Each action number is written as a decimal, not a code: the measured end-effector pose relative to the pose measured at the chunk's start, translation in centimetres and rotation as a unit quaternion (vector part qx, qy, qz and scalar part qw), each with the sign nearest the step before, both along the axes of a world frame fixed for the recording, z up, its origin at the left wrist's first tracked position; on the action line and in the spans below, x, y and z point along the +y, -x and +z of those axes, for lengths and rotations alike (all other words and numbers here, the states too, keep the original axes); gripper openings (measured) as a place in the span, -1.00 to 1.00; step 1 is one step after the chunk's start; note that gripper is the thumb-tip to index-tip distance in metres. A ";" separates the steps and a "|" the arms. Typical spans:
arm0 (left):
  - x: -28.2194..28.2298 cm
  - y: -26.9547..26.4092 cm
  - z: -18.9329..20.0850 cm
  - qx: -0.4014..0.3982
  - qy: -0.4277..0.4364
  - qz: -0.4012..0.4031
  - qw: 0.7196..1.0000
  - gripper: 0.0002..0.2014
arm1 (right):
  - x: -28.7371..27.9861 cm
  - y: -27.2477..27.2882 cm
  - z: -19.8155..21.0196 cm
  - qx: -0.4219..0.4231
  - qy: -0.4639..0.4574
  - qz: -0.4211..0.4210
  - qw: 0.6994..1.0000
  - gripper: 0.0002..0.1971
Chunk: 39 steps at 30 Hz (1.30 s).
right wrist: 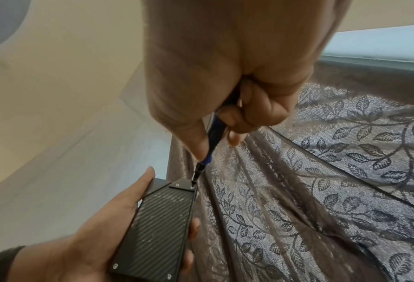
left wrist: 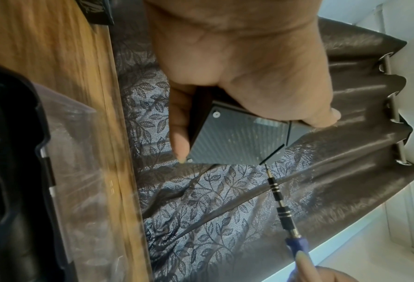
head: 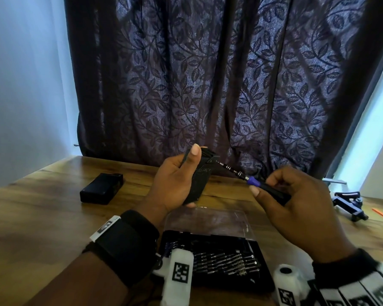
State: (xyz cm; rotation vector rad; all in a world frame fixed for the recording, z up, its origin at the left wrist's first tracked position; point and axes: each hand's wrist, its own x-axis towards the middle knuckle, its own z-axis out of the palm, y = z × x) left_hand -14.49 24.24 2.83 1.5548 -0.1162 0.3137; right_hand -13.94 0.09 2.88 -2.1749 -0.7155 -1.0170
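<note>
My left hand [head: 177,177] grips a flat black box [head: 200,177] with a ribbed carbon-pattern face [right wrist: 162,225] and small screws at its corners, holding it upright above the table. My right hand [head: 296,195] holds a precision screwdriver [head: 252,181] with a black handle, blue collar and thin metal shaft. The bit tip sits on the screw at the box's top right corner [right wrist: 192,187]. In the left wrist view the box [left wrist: 237,137] shows under my thumb, and the screwdriver shaft [left wrist: 280,206] meets its corner.
An open bit set case [head: 217,259] with a clear lid lies on the wooden table [head: 42,213] under my hands. A second black box [head: 102,188] lies at the left. A dark blue clamp-like tool [head: 349,205] sits at the right. A leaf-patterned curtain [head: 208,85] hangs behind.
</note>
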 end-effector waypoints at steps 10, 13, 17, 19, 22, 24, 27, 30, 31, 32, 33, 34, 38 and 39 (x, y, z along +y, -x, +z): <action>0.0 0.0 -0.1 0.006 -0.013 0.001 1.000 -0.31 | 0.0 0.1 0.2 0.002 0.009 0.001 1.000 -0.67; -0.1 0.0 0.0 0.015 -0.014 0.003 1.000 -0.29 | -0.1 0.0 0.1 0.001 0.007 -0.002 1.000 -0.74; -0.1 0.1 0.0 0.023 -0.022 0.010 0.999 -0.20 | -0.2 -0.2 -0.1 -0.001 0.012 -0.011 1.000 -0.71; -0.1 0.0 -0.1 0.024 -0.022 0.011 0.999 -0.14 | -0.3 -0.3 -0.1 -0.002 0.015 -0.014 1.000 -0.68; 0.0 -0.2 -0.3 0.017 -0.023 0.005 1.000 -0.14 | -0.2 -0.2 -0.1 -0.007 0.021 -0.015 1.000 -0.64; 0.0 -0.3 -0.5 0.015 -0.026 0.003 1.000 -0.13 | -0.2 -0.2 -0.1 -0.010 0.029 -0.017 0.999 -0.61; 0.1 -0.5 -0.6 0.023 -0.033 0.006 0.999 -0.07 | -0.2 -0.4 -0.1 -0.014 0.040 -0.021 0.999 -0.52; 0.1 -0.5 -0.6 0.026 -0.037 0.005 0.999 -0.05 | -0.2 -0.4 -0.1 -0.006 0.036 -0.014 0.999 -0.56; 0.2 -0.5 -0.5 0.027 -0.035 0.002 0.999 -0.04 | -0.2 -0.2 0.0 0.003 0.027 -0.005 1.000 -0.63; 0.2 -0.6 -0.6 0.029 -0.034 0.000 0.999 -0.03 | -0.2 -0.2 0.0 0.012 0.017 0.004 1.000 -0.70; 0.3 -0.6 -0.7 0.030 -0.034 -0.003 0.999 -0.03 | -0.2 -0.1 0.1 0.019 0.009 0.010 1.000 -0.76; 0.3 -0.7 -0.7 0.031 -0.035 -0.006 0.999 -0.02 | -0.2 -0.1 0.1 0.019 0.007 0.013 1.000 -0.77; 0.3 -0.8 -1.1 0.034 -0.038 -0.005 0.999 -0.01 | -0.4 -0.2 -0.1 0.012 0.008 -0.002 1.000 -0.74; 0.3 -0.8 -1.1 0.032 -0.040 -0.006 0.999 -0.01 | -0.4 -0.2 -0.2 0.010 0.006 -0.006 1.000 -0.74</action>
